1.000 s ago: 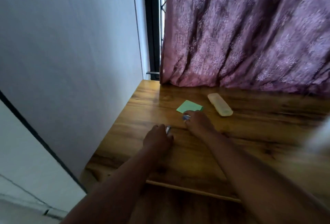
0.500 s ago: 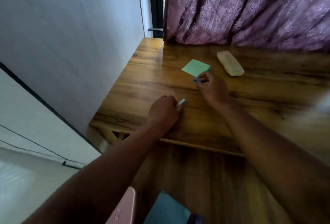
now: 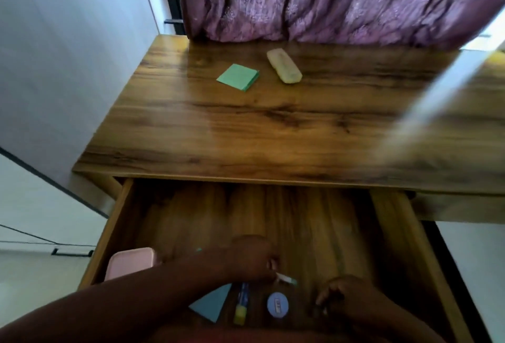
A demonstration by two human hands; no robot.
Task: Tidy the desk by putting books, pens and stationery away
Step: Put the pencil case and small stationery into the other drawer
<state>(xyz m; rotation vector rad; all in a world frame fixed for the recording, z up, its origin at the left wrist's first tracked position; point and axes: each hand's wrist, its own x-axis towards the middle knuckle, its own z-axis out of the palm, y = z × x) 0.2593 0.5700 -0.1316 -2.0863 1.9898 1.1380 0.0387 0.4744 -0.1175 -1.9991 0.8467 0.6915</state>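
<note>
Both hands are down in the open wooden drawer (image 3: pixel 393 233) below the desk top (image 3: pixel 246 134). My left hand (image 3: pixel 251 258) pinches a small white pen-like item (image 3: pixel 285 279) at its fingertips. My right hand (image 3: pixel 341 296) is curled low at the drawer's front right; a small dark object seems to sit under its fingers, too blurred to name. Inside the drawer lie a blue paper pad (image 3: pixel 211 304), a blue and yellow pen (image 3: pixel 241 304), a round pale blue item (image 3: pixel 277 304) and a pink case (image 3: pixel 131 262). On the desk remain a green sticky-note pad (image 3: pixel 238 76) and a beige oblong case (image 3: pixel 284 66).
A purple curtain (image 3: pixel 328 0) hangs along the desk's back edge. A white wall (image 3: pixel 68 41) runs down the left side. A blurred white shape (image 3: pixel 442 91) crosses the right of the view above the desk.
Both hands have left the desk top beside the green pad and come down into the drawer, the left still carrying the white item. The view has tilted down onto the drawer.
</note>
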